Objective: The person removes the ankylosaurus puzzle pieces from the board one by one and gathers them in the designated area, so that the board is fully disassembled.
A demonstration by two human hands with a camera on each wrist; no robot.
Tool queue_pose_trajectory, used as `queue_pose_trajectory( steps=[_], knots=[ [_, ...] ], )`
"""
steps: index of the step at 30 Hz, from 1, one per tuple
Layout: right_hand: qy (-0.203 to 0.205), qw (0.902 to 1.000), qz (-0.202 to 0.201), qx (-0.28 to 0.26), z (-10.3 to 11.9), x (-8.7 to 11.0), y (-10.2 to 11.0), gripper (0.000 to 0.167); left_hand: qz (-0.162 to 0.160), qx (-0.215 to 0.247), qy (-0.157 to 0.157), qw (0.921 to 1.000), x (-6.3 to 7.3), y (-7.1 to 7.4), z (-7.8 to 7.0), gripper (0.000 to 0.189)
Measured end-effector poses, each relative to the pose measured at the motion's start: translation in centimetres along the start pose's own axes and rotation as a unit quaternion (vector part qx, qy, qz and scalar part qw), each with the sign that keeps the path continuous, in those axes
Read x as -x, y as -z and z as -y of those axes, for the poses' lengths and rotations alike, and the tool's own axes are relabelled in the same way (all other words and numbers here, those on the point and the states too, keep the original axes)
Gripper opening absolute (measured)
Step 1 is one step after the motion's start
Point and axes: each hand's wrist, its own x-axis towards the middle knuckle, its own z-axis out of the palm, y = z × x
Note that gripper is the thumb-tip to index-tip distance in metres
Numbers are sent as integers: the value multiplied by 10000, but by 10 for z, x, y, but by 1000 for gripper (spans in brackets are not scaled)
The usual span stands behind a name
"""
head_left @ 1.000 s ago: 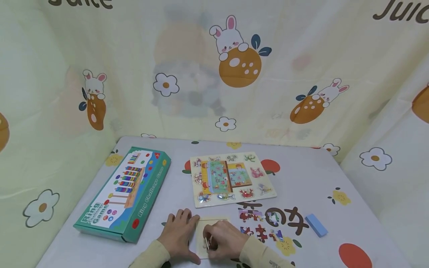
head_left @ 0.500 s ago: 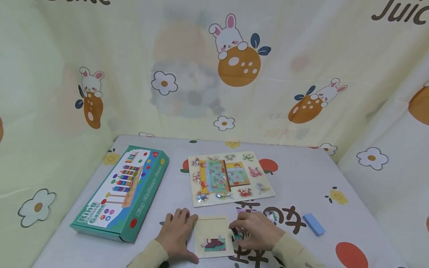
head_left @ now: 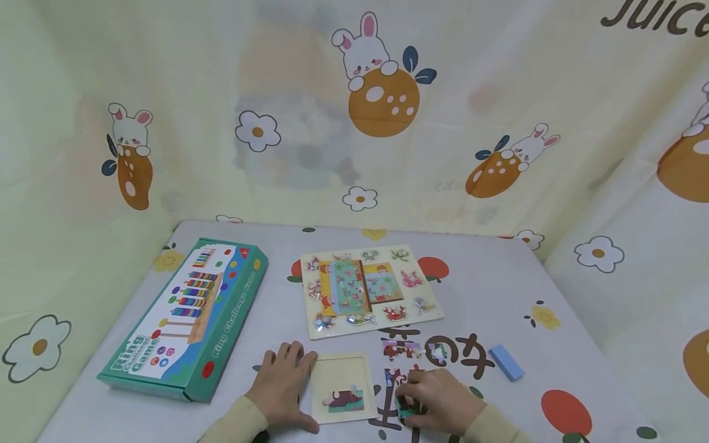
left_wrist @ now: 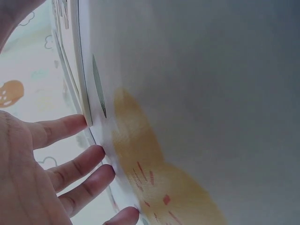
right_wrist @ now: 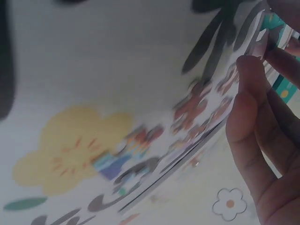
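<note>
My left hand (head_left: 281, 384) lies at the left edge of a small wooden puzzle tray (head_left: 338, 367), fingers spread, thumb by its lower left corner. In the left wrist view a fingertip (left_wrist: 77, 123) touches the tray's edge. A joined brown and teal jigsaw section (head_left: 346, 400) lies in the tray's lower part. To the tray's right, my right hand (head_left: 445, 397) pinches a dark and teal jigsaw piece (head_left: 406, 407), low over the cloth and mostly covered by the fingers. Loose jigsaw pieces (head_left: 401, 351) lie just beyond this hand.
A larger animal puzzle board (head_left: 429, 311) lies behind the tray. At the left is a green Ring Challenge Game box (head_left: 221, 344). A blue block (head_left: 506, 363) sits on the right of the cloth-covered table (head_left: 482, 283).
My right hand has moved from over the tray to its right, with a jigsaw piece in its fingers. The section in the tray has come into sight. My left hand stays by the tray.
</note>
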Motion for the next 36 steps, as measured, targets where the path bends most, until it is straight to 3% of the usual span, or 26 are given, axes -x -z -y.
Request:
queue_pose_trajectory(
  steps=[8,21,24,30,36],
  knots=[
    [-455,9965,604,-354,11,-10,-3,28,-51,19,-64,10000,0,-3,3,117],
    [-496,9951,660,-536,11,-7,-7,30,70,59,-201,9998,0,1,3,111],
    [-464,9961,656,-354,15,-12,-3,31,53,71,-203,9998,1,1,4,111],
    [49,9995,236,-193,32,-38,4,26,48,123,-167,9998,1,2,4,110],
    [157,9987,455,-166,52,-75,5,25,45,124,-177,9998,0,1,4,111]
  ],
)
